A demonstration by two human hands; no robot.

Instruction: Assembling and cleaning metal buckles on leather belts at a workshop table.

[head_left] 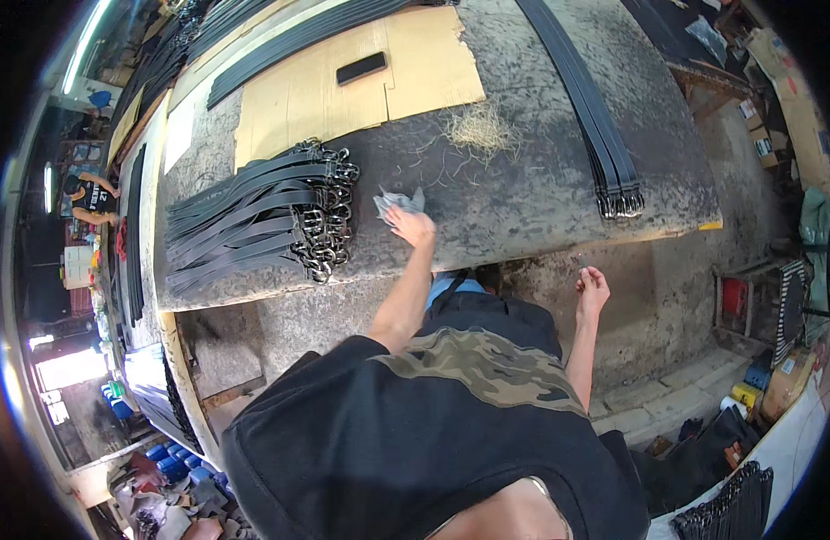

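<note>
My left hand [412, 225] reaches onto the dark worktable [523, 202] and grips a crumpled grey rag [395, 200] against its top. To the left of that hand lies a pile of black leather belts [244, 211], their metal buckles [320, 225] bunched toward it. My right hand [594, 288] hangs in the air just off the table's front edge, fingers curled in a pinch; whatever is between them is too small to make out. Beyond the rag sits a loose tangle of pale threads [482, 130].
A stack of black belts [595, 117] runs lengthwise at the right, buckles near the front edge. Cardboard [307, 112] with a black phone [361, 68] covers the far left. More straps [298, 45] lie behind. Another person [93, 198] works far left; a stool [748, 301] stands right.
</note>
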